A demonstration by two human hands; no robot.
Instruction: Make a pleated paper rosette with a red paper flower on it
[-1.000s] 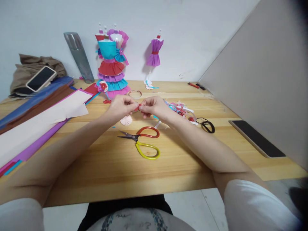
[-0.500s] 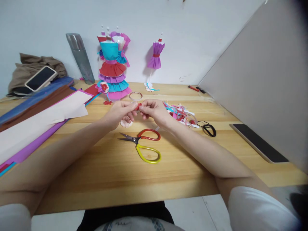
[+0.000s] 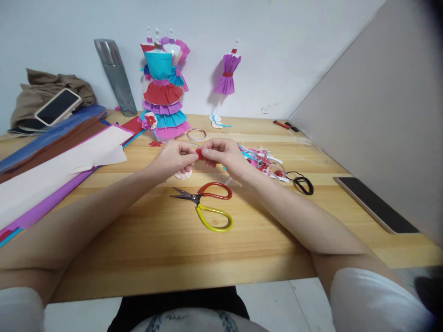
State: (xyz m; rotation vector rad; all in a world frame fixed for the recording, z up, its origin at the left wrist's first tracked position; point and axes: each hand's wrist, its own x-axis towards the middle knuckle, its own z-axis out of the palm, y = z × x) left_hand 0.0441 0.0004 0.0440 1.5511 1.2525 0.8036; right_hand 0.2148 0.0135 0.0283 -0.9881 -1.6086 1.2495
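Note:
Between my fingertips is a small red paper piece (image 3: pixel 200 153), pinched from both sides above the table. My left hand (image 3: pixel 175 159) grips its left side with thumb and finger, and my right hand (image 3: pixel 223 156) grips the other side. Its exact shape is mostly hidden by the fingers. Below my left hand lies a pale ruffled paper rosette (image 3: pixel 183 174), partly covered. Nearer to me, scissors (image 3: pixel 195 198) with one red and one yellow handle lie with blades parted. A red paper flower (image 3: pixel 155 144) rests just beyond my left hand.
Dressed miniature mannequins (image 3: pixel 162 92) stand at the back, with a purple-dressed one (image 3: pixel 227 76) further right. Coloured paper sheets (image 3: pixel 62 170) cover the left side. Paper scraps (image 3: pixel 263 161) and a black cord loop (image 3: pixel 304 184) lie right. A phone (image 3: pixel 375 205) sits by the partition.
Both hands stay together on the red paper piece, with the fingers slightly shifted and more of the red showing. The whole view has moved slightly.

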